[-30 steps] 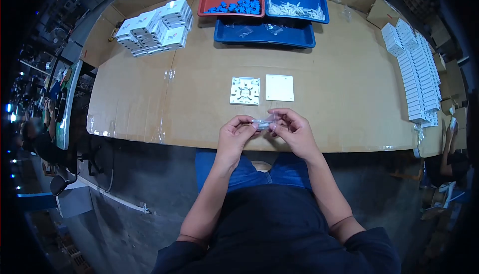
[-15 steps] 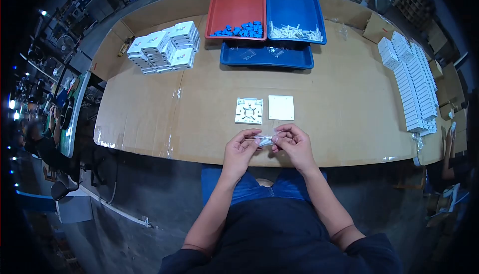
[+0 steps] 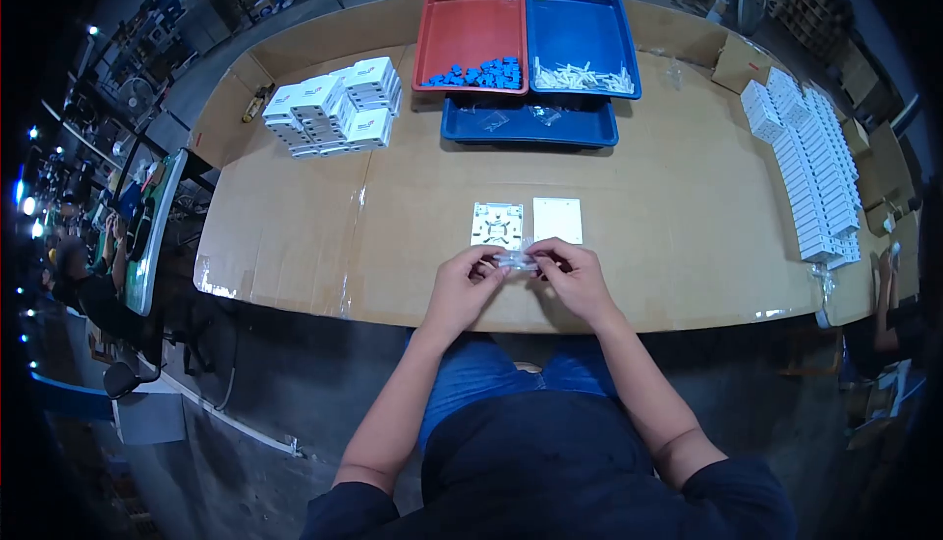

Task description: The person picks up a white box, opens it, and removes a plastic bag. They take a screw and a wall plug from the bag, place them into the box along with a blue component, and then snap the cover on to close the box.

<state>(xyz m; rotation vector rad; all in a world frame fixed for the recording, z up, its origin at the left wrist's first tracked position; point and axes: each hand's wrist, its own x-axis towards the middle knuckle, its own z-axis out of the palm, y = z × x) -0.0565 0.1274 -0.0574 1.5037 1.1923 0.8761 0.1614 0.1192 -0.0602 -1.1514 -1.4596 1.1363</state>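
Between my two hands is a small clear plastic bag (image 3: pixel 515 259) with whitish contents too small to name. My left hand (image 3: pixel 466 284) is closed in a pinch on the bag's left end. On its right end, the fingers of my right hand (image 3: pixel 573 281) are closed too. Just beyond my hands lies an open white plastic box base (image 3: pixel 497 225), its moulded inside facing up. Beside it on the right is a flat white square cover (image 3: pixel 558 220), its near edge partly behind my right hand.
A red tray (image 3: pixel 471 29) with blue clips and a blue tray (image 3: pixel 582 34) with white sticks stand at the back, above another blue tray (image 3: pixel 530 133). White boxes (image 3: pixel 334 108) are stacked left; rows of white units (image 3: pixel 810 171) line the right. Other people sit at both sides.
My hands have moved slightly forward, closer to the box base and cover, with the bag still between them. The bag is now stretched out flatter. The whole view has shifted a little.
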